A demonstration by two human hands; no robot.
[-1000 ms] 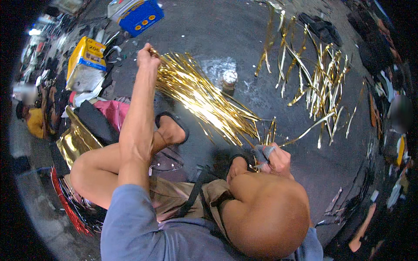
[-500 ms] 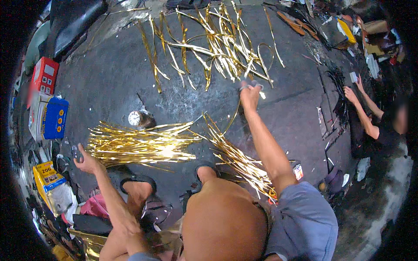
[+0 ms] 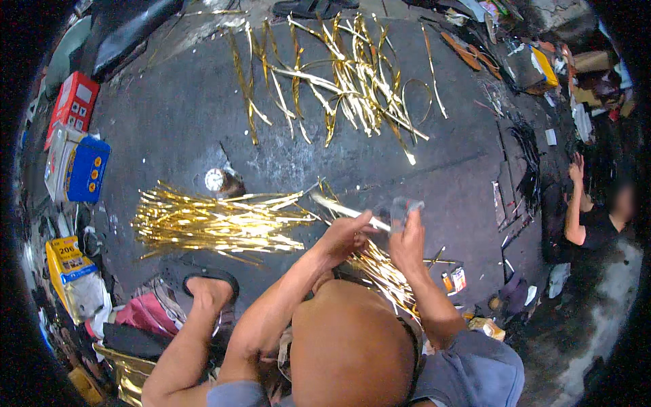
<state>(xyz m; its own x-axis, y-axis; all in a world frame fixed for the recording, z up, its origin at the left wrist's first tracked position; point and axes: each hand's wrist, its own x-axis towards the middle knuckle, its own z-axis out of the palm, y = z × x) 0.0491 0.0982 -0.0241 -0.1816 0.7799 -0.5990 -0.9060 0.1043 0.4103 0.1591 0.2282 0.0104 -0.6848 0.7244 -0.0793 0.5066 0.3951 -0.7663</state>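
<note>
I pinch one gold strip point(image 3: 339, 207) in my left hand point(image 3: 349, 234), and my right hand point(image 3: 407, 237) closes around a small tool point(image 3: 400, 211) at its end. I judge I must keep the strip straight and cut cleanly. The gold bundle point(image 3: 217, 222) lies just left; a scattered pile point(image 3: 339, 81) lies further ahead, and my foot point(image 3: 210, 292) is near.

1. Shiny gold strips point(image 3: 217, 220) are seen spread on a dark grey floor point(image 3: 176, 122).
2. A pale gold strip point(image 3: 346, 210) is gripped in the left hand point(image 3: 349, 234).
3. A blue box point(image 3: 85, 169) with orange dots and a red box point(image 3: 73, 105) are seen at the edge.
4. A yellow packet point(image 3: 68, 261) is shown below them.
</note>
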